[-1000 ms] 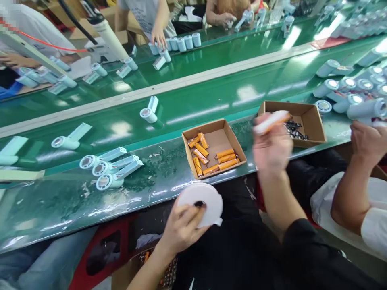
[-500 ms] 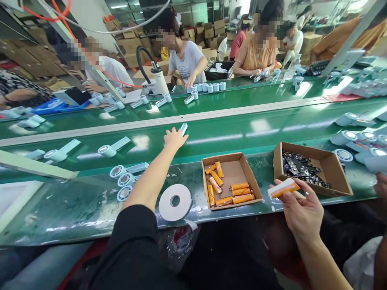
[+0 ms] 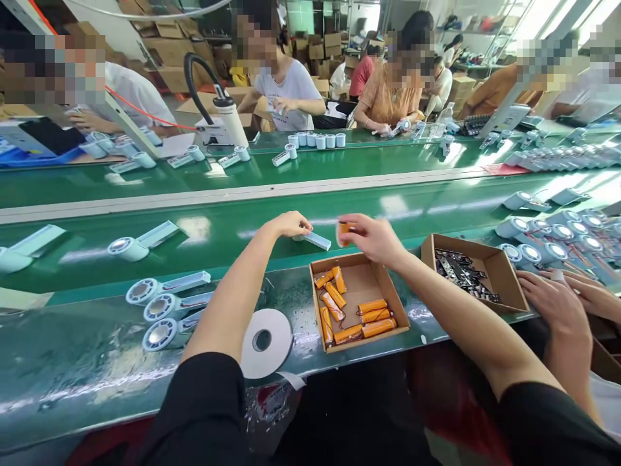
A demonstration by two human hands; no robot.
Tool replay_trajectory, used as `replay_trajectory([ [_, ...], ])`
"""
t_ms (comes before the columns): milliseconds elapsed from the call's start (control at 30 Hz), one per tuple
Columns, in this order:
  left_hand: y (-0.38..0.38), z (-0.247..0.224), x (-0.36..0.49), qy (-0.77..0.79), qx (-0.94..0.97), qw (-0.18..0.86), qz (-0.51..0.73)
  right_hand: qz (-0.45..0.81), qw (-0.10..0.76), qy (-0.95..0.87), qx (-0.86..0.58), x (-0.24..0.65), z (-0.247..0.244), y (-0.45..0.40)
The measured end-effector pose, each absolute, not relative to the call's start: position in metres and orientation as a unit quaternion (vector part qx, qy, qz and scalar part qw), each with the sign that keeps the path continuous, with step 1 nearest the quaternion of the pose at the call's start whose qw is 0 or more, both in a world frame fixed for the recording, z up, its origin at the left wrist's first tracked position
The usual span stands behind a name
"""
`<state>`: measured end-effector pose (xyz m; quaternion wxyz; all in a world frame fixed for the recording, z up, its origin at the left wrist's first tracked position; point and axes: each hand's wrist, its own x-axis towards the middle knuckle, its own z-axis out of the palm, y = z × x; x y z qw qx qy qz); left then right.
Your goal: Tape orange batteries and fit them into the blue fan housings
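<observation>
My left hand is closed around the head end of a light-blue handheld fan body over the green belt; the fan's handle sticks out to the right, and its head is mostly hidden by my fingers. Just right of it, my right hand pinches an orange-wrapped battery with a white strip on it, smeared by motion. Below my right hand sits a cardboard tray holding several orange batteries with thin wires. A roll of white tape lies beside my left forearm.
Several fan bodies lie left of my arm, with more on the belt. A box of dark circuit boards stands right. A co-worker's hands are beside it. Other people sit across the line.
My right hand has moved left and forward with the battery, from beside the circuit-board box to above the battery tray. My left hand, earlier reaching with spread fingers, now grips the fan body, its handle turned rightward.
</observation>
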<state>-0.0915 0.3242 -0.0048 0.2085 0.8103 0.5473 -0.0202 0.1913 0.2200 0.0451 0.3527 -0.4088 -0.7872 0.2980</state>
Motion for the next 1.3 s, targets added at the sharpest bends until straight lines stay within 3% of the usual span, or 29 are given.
replay_trajectory([
  [100,0.321,-0.006,-0.09,0.57,0.8,0.185,0.019,0.203,0.155,-0.863,-0.435,0.145,0.025,0.274],
  [167,0.32,-0.011,-0.084,0.585,0.792,0.169,0.04,0.15,0.071,-0.883,-0.439,0.13,0.013,0.288],
  [500,0.324,-0.032,-0.06,0.619,0.765,0.155,0.088,0.091,-0.098,-0.879,-0.457,0.106,-0.006,0.296],
  [700,0.31,-0.01,-0.039,0.648,0.742,0.133,0.108,0.096,-0.1,-0.87,-0.473,0.098,0.032,0.288],
  [867,0.235,0.009,-0.049,0.649,0.733,0.077,0.186,0.079,0.048,-0.876,-0.474,0.149,0.065,0.24],
  [1000,0.099,-0.028,-0.103,0.561,0.785,0.045,0.258,0.216,0.154,-0.862,-0.432,0.225,0.045,0.164],
  [1133,-0.024,-0.076,-0.158,0.537,0.822,0.013,0.191,0.289,0.167,-0.837,-0.434,0.259,0.013,0.108],
  [1233,-0.065,-0.088,-0.168,0.556,0.822,0.009,0.124,0.228,0.155,-0.848,-0.452,0.229,0.003,0.113],
  [1300,-0.071,-0.084,-0.166,0.56,0.822,0.018,0.103,0.177,0.102,-0.857,-0.474,0.199,0.0,0.132],
])
